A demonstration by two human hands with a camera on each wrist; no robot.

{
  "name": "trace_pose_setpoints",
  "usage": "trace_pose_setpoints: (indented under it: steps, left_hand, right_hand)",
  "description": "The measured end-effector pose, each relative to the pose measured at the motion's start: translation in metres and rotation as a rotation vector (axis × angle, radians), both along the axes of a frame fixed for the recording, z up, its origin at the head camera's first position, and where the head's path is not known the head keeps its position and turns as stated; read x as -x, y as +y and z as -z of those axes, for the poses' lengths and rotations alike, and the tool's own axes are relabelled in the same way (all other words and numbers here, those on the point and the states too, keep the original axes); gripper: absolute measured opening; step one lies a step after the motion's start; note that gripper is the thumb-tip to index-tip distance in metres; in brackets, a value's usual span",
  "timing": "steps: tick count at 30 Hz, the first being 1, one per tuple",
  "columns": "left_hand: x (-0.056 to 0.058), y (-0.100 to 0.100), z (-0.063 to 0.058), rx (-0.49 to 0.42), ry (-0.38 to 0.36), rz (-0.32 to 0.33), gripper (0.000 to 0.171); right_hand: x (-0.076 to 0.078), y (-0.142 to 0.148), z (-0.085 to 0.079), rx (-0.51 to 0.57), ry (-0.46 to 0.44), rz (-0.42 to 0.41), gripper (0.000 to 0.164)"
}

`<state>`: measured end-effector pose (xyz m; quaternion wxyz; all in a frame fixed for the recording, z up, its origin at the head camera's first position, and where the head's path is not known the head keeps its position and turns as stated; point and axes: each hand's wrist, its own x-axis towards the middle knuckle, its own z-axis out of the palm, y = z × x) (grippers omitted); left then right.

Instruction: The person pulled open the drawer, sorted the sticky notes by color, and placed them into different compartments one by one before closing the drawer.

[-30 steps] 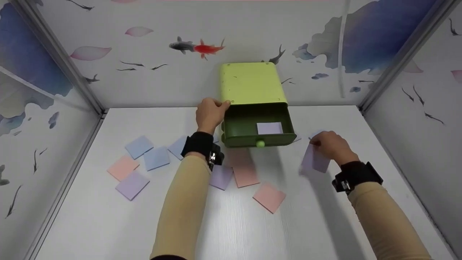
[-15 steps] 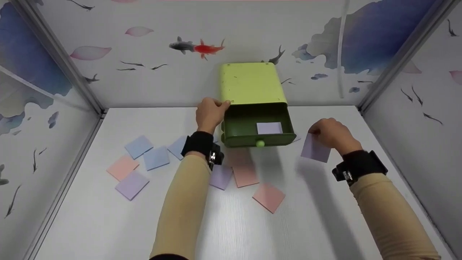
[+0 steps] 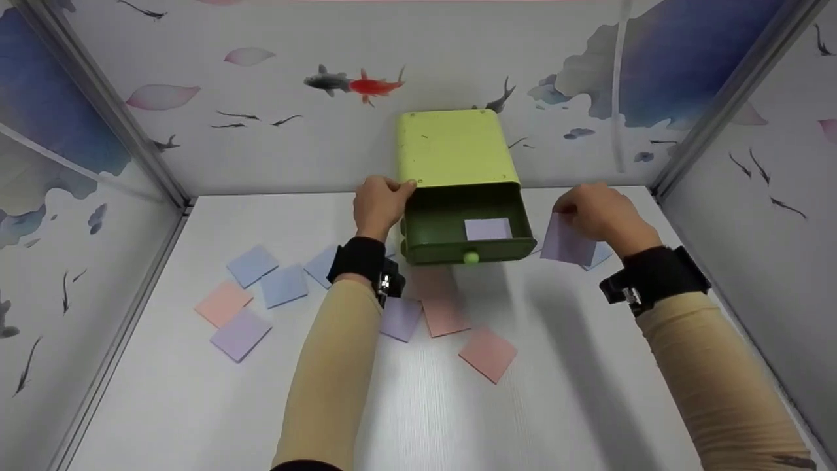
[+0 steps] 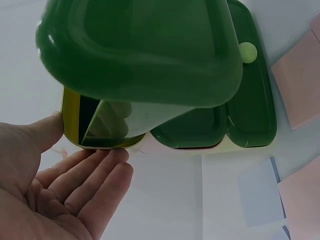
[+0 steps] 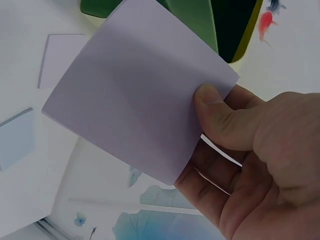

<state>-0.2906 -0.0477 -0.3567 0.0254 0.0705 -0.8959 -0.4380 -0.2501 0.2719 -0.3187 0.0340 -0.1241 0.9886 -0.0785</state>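
A small desk drawer cabinet (image 3: 454,147) with a lime-green top stands against the back wall, its dark green top drawer (image 3: 428,252) pulled out. One pale purple sticky note pad (image 3: 487,229) lies inside. At the cabinet's front left corner, my left hand (image 3: 379,206) rests its thumb on the top edge; in the left wrist view its fingers (image 4: 117,172) lie fairly straight along the side. My right hand (image 3: 598,212), right of the drawer, pinches another purple sticky note pad (image 5: 135,95) by one corner, held above the table.
Left on the white table lie blue pads (image 3: 252,265), a pink pad (image 3: 223,303) and a purple pad (image 3: 240,335). Pink pads (image 3: 488,354) and a purple one (image 3: 400,319) lie before the cabinet. A blue pad (image 3: 599,255) shows below my right hand. Printed walls (image 3: 261,150) enclose the table.
My right hand has risen and moved toward the back wall with the purple sticky note pad, uncovering part of a blue pad. The left hand stays at the cabinet corner.
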Motion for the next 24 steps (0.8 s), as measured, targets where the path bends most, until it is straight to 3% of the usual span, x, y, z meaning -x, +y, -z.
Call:
trace_pose_setpoints:
  steps: [17, 24]
  left_hand:
    - [0.000, 0.000, 0.000, -0.009, 0.001, -0.005, 0.036]
    - [0.000, 0.001, -0.001, -0.029, -0.029, -0.005, 0.038]
  right_hand:
    - [0.004, -0.030, -0.050, -0.022, 0.076, -0.050, 0.030]
    - [0.003, -0.056, -0.055, 0.002, 0.145, -0.063, 0.029]
